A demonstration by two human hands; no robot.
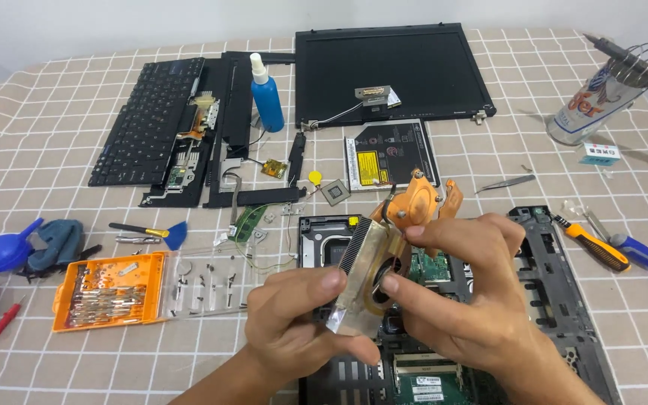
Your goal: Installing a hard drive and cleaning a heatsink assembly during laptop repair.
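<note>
1. Head view: a copper laptop heatsink with fan is held above the opened laptop base on the checked counter.
2. The left hand is closed around its foil-wrapped lower end; the right hand fingers pinch the fan side.
3. Risk, as judged: the thin fins could be bent by a tight squeeze.
4. A slip could drop the part onto the exposed board below, since loose screws lie nearby.

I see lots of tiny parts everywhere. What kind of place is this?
Probably a home repair table for fixing laptops. Both hands hold a copper cooling fan above an opened laptop base; a removed keyboard and an orange screwdriver bit case lie on the checked tablecloth.
</note>
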